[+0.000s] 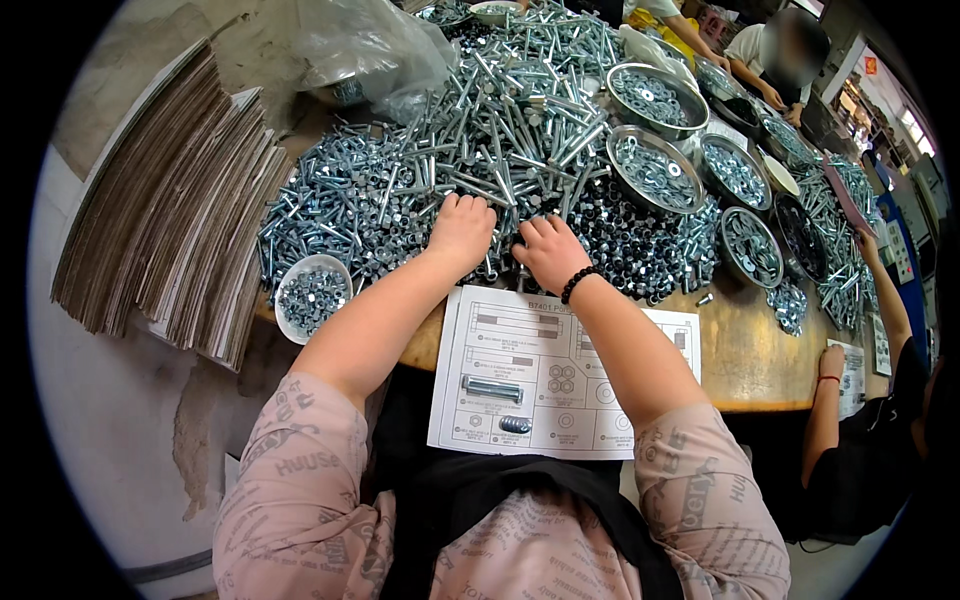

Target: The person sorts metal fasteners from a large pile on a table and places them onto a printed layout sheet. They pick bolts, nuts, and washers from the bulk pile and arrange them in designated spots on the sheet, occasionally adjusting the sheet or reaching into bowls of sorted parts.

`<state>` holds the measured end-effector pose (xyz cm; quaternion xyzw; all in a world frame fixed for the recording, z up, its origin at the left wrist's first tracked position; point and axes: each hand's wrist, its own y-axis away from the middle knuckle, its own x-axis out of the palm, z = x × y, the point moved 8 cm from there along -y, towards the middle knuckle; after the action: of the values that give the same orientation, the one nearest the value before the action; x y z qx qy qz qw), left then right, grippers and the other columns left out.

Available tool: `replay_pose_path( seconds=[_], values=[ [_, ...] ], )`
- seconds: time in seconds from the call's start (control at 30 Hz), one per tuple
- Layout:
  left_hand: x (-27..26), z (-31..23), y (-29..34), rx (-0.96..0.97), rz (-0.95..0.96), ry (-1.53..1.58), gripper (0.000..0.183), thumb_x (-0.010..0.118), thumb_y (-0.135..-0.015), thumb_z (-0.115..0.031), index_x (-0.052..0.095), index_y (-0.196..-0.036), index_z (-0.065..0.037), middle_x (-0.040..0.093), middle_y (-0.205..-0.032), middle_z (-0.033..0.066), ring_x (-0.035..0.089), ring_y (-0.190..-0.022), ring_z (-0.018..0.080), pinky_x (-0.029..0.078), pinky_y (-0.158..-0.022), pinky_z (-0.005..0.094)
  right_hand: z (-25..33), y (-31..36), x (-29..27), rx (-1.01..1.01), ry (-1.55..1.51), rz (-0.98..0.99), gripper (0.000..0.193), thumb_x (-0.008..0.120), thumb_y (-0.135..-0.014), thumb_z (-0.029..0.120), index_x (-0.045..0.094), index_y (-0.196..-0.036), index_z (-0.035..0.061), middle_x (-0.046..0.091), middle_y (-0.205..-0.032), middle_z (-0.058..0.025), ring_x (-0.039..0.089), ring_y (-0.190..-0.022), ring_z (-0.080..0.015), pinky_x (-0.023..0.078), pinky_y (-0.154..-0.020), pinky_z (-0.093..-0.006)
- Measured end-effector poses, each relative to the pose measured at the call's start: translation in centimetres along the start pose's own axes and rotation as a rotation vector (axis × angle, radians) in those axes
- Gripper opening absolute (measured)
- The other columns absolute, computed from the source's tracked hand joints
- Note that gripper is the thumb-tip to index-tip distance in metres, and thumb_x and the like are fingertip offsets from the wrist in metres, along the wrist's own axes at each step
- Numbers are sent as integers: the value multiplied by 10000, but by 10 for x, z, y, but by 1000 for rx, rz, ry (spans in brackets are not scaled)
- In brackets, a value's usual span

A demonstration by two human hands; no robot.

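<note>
My left hand (463, 234) is closed, its fingers curled down at the near edge of a heap of silver bolts (500, 130). My right hand (552, 256), with a dark beaded bracelet at the wrist, is closed beside a pile of black nuts (630, 240). Whatever either hand's fingertips hold is hidden. Below them, a paper sheet with hardware drawings (560, 435) hangs over the table's front edge. Silver bolts (492, 388) lie on one of its drawings, and a small cluster of dark metal pieces (515, 424) sits just below.
Cardboard sheets (170, 210) stand stacked at the left, near a white bowl of nuts (335, 272). Steel bowls of washers (655, 172) fill the right side. A clear plastic bag (375, 50) lies at the back left. One co-worker's arm (828, 400) shows at the right; another person works farther back.
</note>
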<state>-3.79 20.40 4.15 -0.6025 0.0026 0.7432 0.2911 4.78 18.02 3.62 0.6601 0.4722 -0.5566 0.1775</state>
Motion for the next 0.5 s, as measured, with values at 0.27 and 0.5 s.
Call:
replay_pose_path(
  seconds=[0.27, 0.5],
  values=[
    [6, 34, 18, -220, -122, 547, 150, 546, -752, -80, 553, -902, -84, 595, -790, 87, 556, -838, 269, 344, -864, 403, -46, 27, -42, 279, -560, -290, 234, 574, -724, 48, 572, -955, 86, 608, -953, -82, 553, -941, -263, 425, -842, -361],
    [-29, 29, -5, -183, -333, 776, 289, 641, -730, -76, 557, -1006, -81, 509, -878, 110, 536, -786, 290, 450, -672, 354, -76, 107, -23, 904, -1422, -375, 166, 502, -882, 134, 542, -996, 21, 610, -821, -24, 559, -730, -88, 440, -637, -241]
  ],
)
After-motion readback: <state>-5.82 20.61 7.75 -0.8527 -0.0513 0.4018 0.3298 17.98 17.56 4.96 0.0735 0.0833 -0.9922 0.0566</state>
